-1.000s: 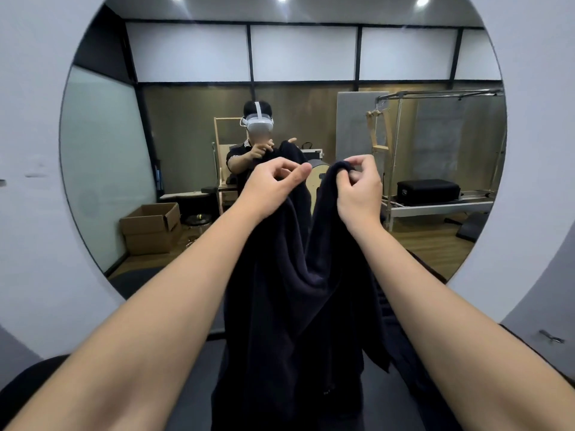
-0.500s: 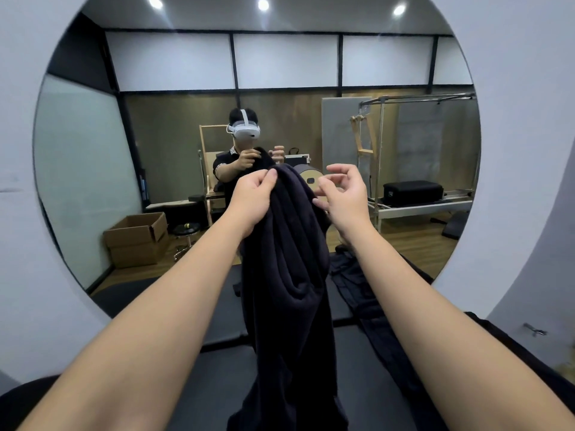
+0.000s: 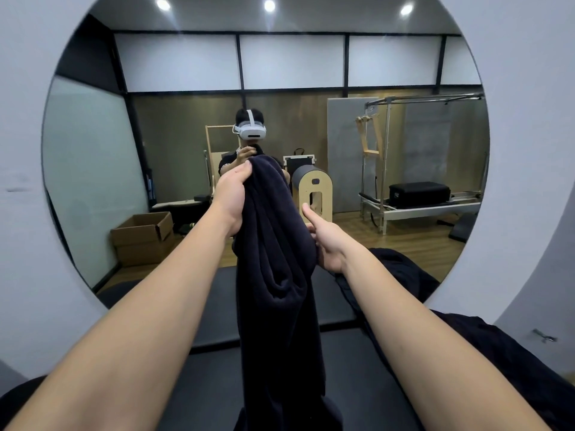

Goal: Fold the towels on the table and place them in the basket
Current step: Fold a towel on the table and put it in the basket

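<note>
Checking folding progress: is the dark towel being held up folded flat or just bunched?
Bunched, not folded: the dark towel hangs in loose vertical gathers from the left hand, while the right hand touches its side.

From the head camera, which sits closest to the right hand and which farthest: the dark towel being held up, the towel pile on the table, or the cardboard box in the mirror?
1. Dark towel: touching the right hand, on its left.
2. Towel pile: on the table, just right of and below the hand.
3. Cardboard box: reflected in the mirror, far left.

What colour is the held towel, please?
Very dark navy, almost black, plain; head view shows the towel.
</note>
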`<state>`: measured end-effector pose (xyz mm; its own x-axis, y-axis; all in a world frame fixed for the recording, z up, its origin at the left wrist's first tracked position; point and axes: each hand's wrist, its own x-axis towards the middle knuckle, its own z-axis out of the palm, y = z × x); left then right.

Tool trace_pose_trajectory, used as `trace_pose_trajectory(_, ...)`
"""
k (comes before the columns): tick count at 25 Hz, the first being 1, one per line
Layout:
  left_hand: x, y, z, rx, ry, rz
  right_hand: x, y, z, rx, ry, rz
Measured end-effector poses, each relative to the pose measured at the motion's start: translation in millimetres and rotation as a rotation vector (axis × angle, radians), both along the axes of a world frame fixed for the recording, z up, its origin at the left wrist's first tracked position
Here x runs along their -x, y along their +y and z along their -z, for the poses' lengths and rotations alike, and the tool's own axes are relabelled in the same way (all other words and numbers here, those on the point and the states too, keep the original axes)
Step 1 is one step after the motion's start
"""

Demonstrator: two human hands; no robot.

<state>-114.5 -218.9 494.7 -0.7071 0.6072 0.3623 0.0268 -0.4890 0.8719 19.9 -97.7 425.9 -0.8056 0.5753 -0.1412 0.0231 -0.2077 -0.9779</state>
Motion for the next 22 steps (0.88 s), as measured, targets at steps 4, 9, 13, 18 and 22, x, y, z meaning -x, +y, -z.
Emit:
trace_pose_trajectory(4, 0.5, -8.2, 1.3, 0.013, -0.067, 0.064, 9.6, -2.9, 1.4, 0.095, 0.097, 0.001)
trace_pose_trajectory(9, 10.9, -13.9, -0.6, 0.066, 0.023, 0.032, 13.5, -9.7, -7.2, 0.127, 0.305, 0.132)
trace_pose_trajectory(13, 35.3, -26.1, -0.3, 0.189, 0.257, -0.12, 3.0, 4.9, -26.3, 0.135, 0.539, 0.396)
trace_pose_trajectory(18, 59.4, -47.8, 1.9, 0.44, 0.723, -0.433, -0.5, 27.3, -45.4, 0.138, 0.675, 0.51)
trace_pose_trajectory(22, 84.0, -81.5, 6.7, 0.873, 1.138, -0.632, -6.4, 47.5, -55.5, 0.041, 0.634, 0.656)
